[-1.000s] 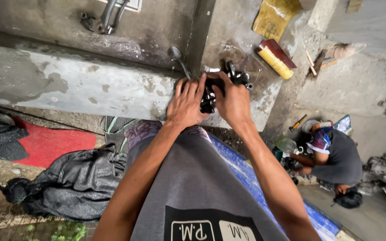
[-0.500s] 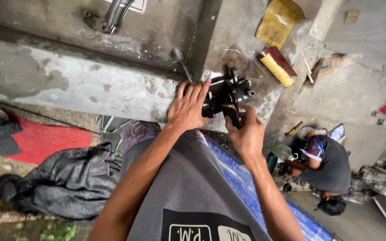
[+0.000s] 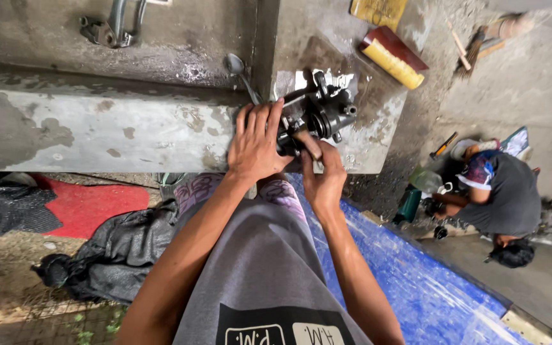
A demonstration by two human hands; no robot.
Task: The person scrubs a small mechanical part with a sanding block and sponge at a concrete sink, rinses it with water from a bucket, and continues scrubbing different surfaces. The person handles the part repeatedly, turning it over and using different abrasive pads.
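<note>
A black metal engine part (image 3: 324,112) with ports and bolts rests on the corner of a concrete ledge (image 3: 122,137). My left hand (image 3: 257,142) lies flat over its left end, fingers spread and pressing on it. From below, my right hand (image 3: 322,176) reaches up, and its thumb and fingers pinch the part's lower edge. A metal spoon (image 3: 240,71) lies on the ledge just above my left hand.
A red and yellow brush block (image 3: 393,57) and a yellow packet (image 3: 378,10) lie on the concrete beyond the part. Another person (image 3: 496,195) crouches at the right among tools. A blue tarp (image 3: 416,281), dark cloth (image 3: 119,252) and red mat (image 3: 91,204) cover the ground.
My right hand has dropped from the top of the part to its lower edge. The part now shows uncovered at the right. The left hand stays on it.
</note>
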